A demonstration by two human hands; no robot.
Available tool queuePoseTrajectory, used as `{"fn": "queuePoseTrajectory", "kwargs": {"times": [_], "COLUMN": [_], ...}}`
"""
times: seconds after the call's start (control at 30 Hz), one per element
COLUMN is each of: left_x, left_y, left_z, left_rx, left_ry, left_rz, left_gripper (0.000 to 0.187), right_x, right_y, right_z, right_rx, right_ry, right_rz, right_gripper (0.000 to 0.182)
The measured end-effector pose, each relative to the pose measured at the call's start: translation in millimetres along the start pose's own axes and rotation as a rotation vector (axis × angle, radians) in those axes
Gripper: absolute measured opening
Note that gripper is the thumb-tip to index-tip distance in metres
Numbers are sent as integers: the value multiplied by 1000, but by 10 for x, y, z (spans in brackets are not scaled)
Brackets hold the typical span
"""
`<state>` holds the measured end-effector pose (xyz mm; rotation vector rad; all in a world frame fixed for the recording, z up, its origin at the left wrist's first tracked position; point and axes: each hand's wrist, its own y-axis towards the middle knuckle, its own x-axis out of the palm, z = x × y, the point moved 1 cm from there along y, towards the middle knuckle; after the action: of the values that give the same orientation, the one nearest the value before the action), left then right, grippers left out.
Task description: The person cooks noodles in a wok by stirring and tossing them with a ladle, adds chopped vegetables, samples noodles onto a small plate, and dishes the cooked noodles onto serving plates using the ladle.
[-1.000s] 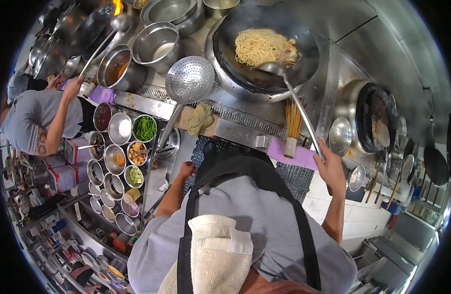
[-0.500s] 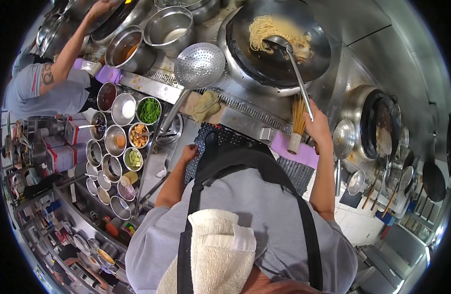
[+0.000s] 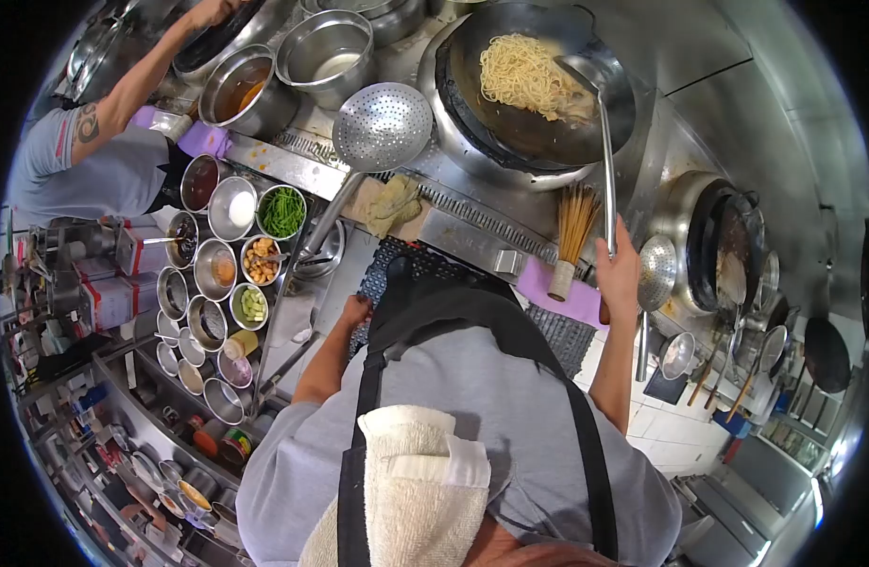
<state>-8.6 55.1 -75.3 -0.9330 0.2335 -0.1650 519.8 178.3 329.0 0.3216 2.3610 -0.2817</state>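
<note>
My right hand (image 3: 620, 265) is closed around the handle end of a long metal ladle (image 3: 606, 156). The ladle's bowl is at the right side of a big dark wok (image 3: 510, 146), beside a heap of pale noodles (image 3: 524, 76). A bamboo brush (image 3: 574, 231) lies just left of this hand, over a purple cloth (image 3: 586, 304). My left hand (image 3: 356, 310) hangs low by the counter edge near my apron, its fingers curled; what they hold, if anything, is hidden.
A perforated strainer (image 3: 383, 128) rests left of the wok by metal pots (image 3: 326, 61). Bowls of ingredients, one with chopped greens (image 3: 282, 212), stand at left. Another person's arm (image 3: 161, 71) reaches in at the upper left. A second wok (image 3: 727, 241) is at right.
The ladle has swung right, off the noodles, and my right hand has moved slightly right and down. The noodles lie more gathered. The other person's hand has shifted a little.
</note>
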Motion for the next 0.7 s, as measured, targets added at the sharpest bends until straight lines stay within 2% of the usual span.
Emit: {"fn": "queuePoseTrajectory", "kwargs": {"times": [0.03, 0.1, 0.17, 0.27, 0.37, 0.53, 0.63, 0.7], "left_x": [-4, -8, -2, -36, -75, -125, -150, -130], "left_y": [-9, 10, -11, 134, 260, 82, 79, 147], "left_z": [42, 214, 410, 386, 206, 190, -17, -277], "left_rx": [8, 35, 19, 52, 93, 92, 38, 22], "left_ry": [5, 9, -1, -64, -68, -43, -88, -143], "left_rz": [2, 8, 37, 39, 76, 141, 161, 184], "left_gripper": [28, 28, 28, 28, 30, 30, 30, 31], "right_x": [28, 49, 19, 92, 196, 567, 891, 1258], "right_y": [-24, -22, -67, -134, -58, 319, 800, 1199], "right_z": [-56, -185, -359, -704, -941, -1582, -2199, -2459], "right_rx": [15, 86, 212, 244, 245, 261, 214, 48], "right_ry": [9, 243, 690, 905, 1036, 1033, 879, 691], "right_rz": [5, -59, -212, -302, -511, -793, -844, -849], "right_gripper": [49, 48, 47, 46, 47, 44, 28, 15]}}
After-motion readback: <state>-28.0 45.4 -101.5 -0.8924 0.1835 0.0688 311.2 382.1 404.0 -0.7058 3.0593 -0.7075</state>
